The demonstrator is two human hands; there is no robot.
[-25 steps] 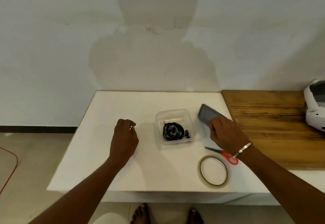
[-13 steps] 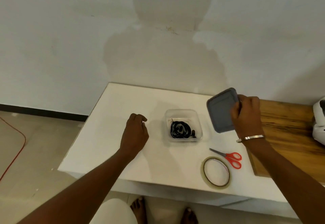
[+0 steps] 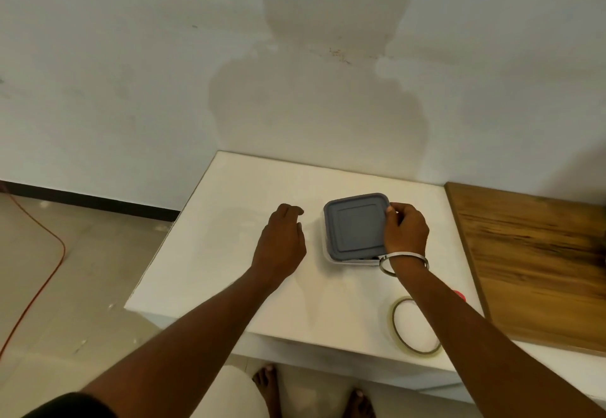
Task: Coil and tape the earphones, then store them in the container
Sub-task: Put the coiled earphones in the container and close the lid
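Since half a second ago your right hand (image 3: 406, 230) brought the grey square plastic lid (image 3: 355, 225) over the clear plastic container (image 3: 328, 258), centre frame, earphones hidden inside | right pinches lid's right edge; left hand (image 3: 282, 242) loosely curled, empty | lid light, stiff: press corners.

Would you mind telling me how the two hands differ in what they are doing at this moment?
The right hand holds the grey lid by its right edge over the clear container, while the left hand holds nothing. The right hand's fingers curl round the lid's rim; the left hand's fingers are loosely curled. The right wrist wears a metal bangle; the left wrist is bare. Both are over the white table.
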